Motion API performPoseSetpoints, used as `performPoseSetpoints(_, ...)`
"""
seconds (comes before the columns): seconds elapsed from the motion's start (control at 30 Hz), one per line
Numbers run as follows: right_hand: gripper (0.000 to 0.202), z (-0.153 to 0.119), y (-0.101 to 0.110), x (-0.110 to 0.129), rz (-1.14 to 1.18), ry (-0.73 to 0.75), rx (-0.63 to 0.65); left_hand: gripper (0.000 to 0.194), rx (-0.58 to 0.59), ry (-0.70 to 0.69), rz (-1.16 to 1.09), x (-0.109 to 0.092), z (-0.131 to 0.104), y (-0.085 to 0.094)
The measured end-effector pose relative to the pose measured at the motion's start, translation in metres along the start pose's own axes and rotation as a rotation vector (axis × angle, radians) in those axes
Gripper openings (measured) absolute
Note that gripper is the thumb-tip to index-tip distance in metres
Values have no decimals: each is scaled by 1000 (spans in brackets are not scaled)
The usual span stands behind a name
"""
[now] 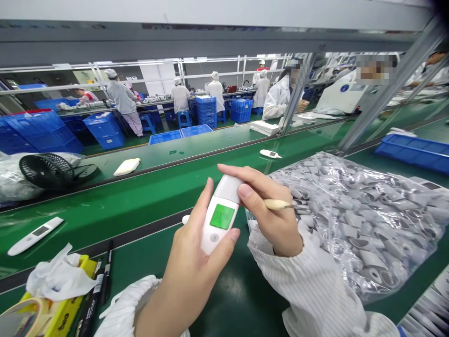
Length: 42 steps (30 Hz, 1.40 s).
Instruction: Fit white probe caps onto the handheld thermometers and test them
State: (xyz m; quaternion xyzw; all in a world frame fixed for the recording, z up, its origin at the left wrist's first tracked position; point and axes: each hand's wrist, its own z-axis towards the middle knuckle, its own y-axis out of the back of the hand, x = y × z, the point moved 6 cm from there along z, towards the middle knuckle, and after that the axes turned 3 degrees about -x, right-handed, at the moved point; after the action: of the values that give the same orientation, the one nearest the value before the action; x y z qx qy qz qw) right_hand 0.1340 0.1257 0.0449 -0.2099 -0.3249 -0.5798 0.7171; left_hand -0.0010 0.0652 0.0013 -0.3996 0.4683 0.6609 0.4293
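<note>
A white handheld thermometer (214,234) with a lit green screen is in my left hand (191,262), whose thumb and fingers wrap its lower body. My right hand (268,206) grips the light grey cap (226,188) at the thermometer's upper end, thumb on its side and index finger over the top. A slim tool with a pale wooden-looking handle (278,204) is tucked in the same hand; its thin metal end points right. Just right of that hand lies a clear plastic bag (365,224) full of grey caps.
Thermometers lie on the green conveyor belt, one at left (37,235), another (270,153) farther back. At lower left stands a yellow box (65,316) with tissue and tape, beside black markers (91,299). A black fan (47,171) and blue tray (417,152) are beyond. Co-workers sit across.
</note>
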Motion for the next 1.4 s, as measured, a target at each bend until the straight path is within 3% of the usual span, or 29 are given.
performPoseSetpoints(0.47,28,-1,2,12,-251,202,4,73,113,86,-190,8,5,-15)
performPoseSetpoints(0.63,29,-3,1,11,-223,223,2,69,15,23,-102,3,5,-10)
performPoseSetpoints(0.8,29,-2,0,8,-173,160,-12,74,88,92,-229,-3,4,-9)
performPoseSetpoints(0.97,28,1,6,3,-121,60,-18,51,335,110,-362,-8,-3,-14)
performPoseSetpoints(1.4,28,2,9,0,-104,17,41,46,360,147,-255,-3,-5,-16)
